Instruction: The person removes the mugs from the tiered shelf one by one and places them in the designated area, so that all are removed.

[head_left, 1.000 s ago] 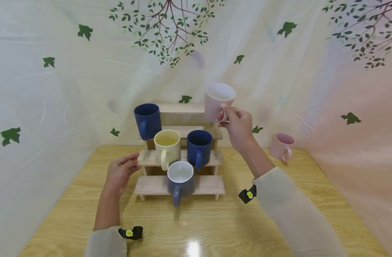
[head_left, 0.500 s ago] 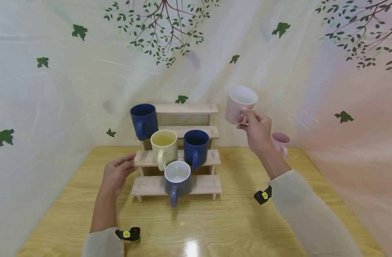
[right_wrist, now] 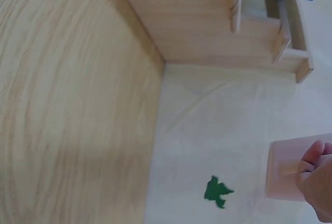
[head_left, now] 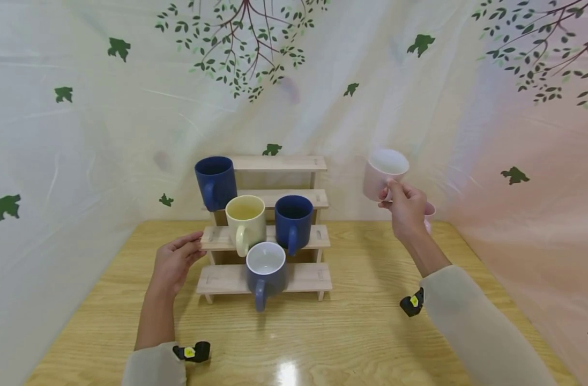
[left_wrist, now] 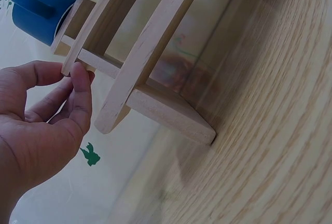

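Note:
My right hand grips a pale pink mug by its handle, held upright in the air right of the stepped wooden shelf. In the right wrist view the mug shows at the lower right edge, fingers at its handle. My left hand pinches the left end of the shelf's second step from the bottom; the left wrist view shows thumb and finger meeting there. On the shelf stand a blue mug upper left, a yellow mug, another blue mug and a grey-blue mug on the lowest step.
A second pink mug stands at the table's back right, mostly hidden behind my right hand. The shelf sits on a wood-grain table. A pale curtain with printed leaves hangs behind and at both sides.
My right hand has carried the pale pink mug rightward from beside the top step, then slightly down, and now covers much of the second pink mug. My left hand stays on the shelf.

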The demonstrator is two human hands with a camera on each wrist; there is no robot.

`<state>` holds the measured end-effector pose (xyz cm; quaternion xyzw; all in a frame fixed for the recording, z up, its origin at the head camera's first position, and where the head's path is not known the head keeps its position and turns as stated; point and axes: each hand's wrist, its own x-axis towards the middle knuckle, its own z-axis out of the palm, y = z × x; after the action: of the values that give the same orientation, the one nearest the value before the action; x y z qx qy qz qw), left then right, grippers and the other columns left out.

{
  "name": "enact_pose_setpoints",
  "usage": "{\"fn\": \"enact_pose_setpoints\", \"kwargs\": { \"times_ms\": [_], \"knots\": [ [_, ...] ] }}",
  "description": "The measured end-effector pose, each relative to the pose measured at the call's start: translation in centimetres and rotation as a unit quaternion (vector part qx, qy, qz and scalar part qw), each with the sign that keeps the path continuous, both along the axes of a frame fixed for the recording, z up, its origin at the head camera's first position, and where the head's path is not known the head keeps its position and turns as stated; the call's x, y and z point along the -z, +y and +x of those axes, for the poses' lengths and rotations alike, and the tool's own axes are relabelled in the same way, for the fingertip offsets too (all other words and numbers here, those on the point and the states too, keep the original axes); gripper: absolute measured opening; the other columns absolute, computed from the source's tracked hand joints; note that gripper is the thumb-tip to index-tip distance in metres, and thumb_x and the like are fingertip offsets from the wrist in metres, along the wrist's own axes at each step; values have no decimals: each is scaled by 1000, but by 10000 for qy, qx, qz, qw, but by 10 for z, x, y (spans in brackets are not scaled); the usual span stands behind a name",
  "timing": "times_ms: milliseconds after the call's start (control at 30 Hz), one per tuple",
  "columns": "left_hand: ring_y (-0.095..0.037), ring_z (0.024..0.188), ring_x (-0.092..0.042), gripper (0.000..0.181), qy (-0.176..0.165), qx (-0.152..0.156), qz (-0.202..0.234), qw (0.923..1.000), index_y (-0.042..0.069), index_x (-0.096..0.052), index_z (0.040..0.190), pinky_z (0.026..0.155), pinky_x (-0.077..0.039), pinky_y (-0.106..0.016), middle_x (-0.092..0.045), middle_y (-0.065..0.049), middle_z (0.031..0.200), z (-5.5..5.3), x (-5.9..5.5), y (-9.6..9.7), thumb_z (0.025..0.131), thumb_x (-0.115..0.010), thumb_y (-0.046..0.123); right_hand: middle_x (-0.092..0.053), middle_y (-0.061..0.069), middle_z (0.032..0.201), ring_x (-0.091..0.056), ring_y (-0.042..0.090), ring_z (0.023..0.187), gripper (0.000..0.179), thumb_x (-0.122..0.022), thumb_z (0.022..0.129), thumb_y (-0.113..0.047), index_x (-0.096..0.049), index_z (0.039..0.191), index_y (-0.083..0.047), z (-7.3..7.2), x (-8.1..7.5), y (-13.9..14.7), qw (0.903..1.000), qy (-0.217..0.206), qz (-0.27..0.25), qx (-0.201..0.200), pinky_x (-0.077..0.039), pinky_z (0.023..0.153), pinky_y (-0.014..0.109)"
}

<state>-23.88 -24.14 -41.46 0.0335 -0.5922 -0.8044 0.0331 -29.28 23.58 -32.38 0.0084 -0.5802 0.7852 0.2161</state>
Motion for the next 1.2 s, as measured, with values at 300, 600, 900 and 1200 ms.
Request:
{"fn": "enact_pose_setpoints", "kwargs": {
  "times_ms": [300, 600, 900, 1200],
  "knots": [
    [-9, 89, -70, 24, 20, -15, 41, 10000, -7, -69, 123, 86, -61, -23, -73, 5, 110, 1, 0, 0, 102, -60, -2, -61, 5, 69, -59, 16, 66, 35, -66, 100, -16, -65, 70, 2, -6, 26, 22, 9953, -536, 465, 659, -58, 55, 21],
    [-10, 89, -71, 22, 3, -34, 62, 10000, -2, -72, 120, 86, -61, -23, -72, 3, 113, 1, 0, -1, 101, -60, -1, -62, 4, 69, -59, 14, 67, 42, -65, 101, -13, -55, 65, 5, -9, 51, 35, 9959, -664, 330, 526, -58, 56, 21],
    [-10, 88, -71, 21, -19, -63, 109, 9999, 1, -75, 115, 86, -61, -23, -73, 2, 112, 2, -2, 1, 101, -60, -2, -62, 2, 68, -57, 13, 66, 33, -62, 99, -9, -63, 71, 9, -14, 78, 44, 9905, -895, 726, 754, -56, 55, 21],
    [-10, 87, -71, 20, 27, -42, 171, 9998, 4, -78, 109, 85, -62, -23, -73, 1, 112, 1, -2, 1, 101, -61, -3, -61, -1, 67, -57, 11, 68, 34, -62, 99, -13, -69, 77, 13, -18, 102, 55, 9781, -1347, 1201, 1034, -56, 56, 20]
  ]
}}
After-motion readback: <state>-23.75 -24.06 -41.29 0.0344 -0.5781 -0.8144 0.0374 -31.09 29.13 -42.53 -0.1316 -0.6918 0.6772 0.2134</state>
